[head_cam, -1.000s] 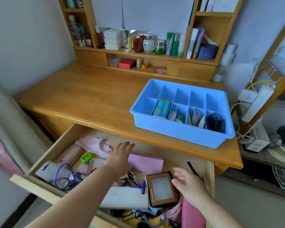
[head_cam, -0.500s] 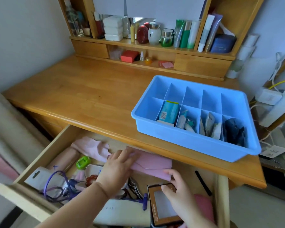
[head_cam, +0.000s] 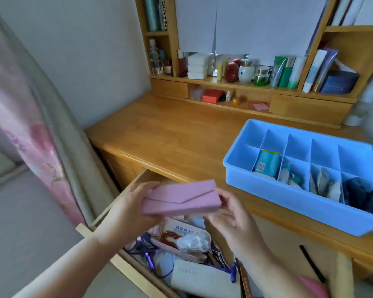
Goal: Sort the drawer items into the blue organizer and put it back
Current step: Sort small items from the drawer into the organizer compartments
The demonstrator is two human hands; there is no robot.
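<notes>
Nearest the camera, at six o'clock, the open drawer (head_cam: 138, 274) holds a jumble: a white flat pouch (head_cam: 199, 278), a purple cord (head_cam: 144, 252), a crumpled clear bag (head_cam: 193, 241), a string of red beads (head_cam: 170, 236) and a black pen (head_cam: 310, 263) toward five o'clock. Just above the drawer, both hands hold a pink folded case (head_cam: 181, 198) in the air. The left hand (head_cam: 129, 211) grips its left end, thumb over the top edge and fingers wrapped beneath. The right hand (head_cam: 233, 214) has curled fingers at the case's right end; it seems to pinch that end, though the contact is partly hidden. The case lies nearly level, flap side up, clear of the drawer contents below.

Farther out, at three o'clock, the blue organizer (head_cam: 293, 203) sits on the wooden desk (head_cam: 170, 143), well apart from the case. Its near row holds a light blue packet (head_cam: 267, 163) standing upright, small sachets (head_cam: 325, 186) and a dark cloth (head_cam: 362, 196); the far row shows bare compartments.

At twelve o'clock, the desk's back shelf (head_cam: 246, 84) carries white boxes (head_cam: 197, 66), a red jar (head_cam: 232, 73), green tubes (head_cam: 286, 72) and a red box (head_cam: 213, 96) lower down. At nine o'clock hangs a pink floral curtain (head_cam: 30, 125).
</notes>
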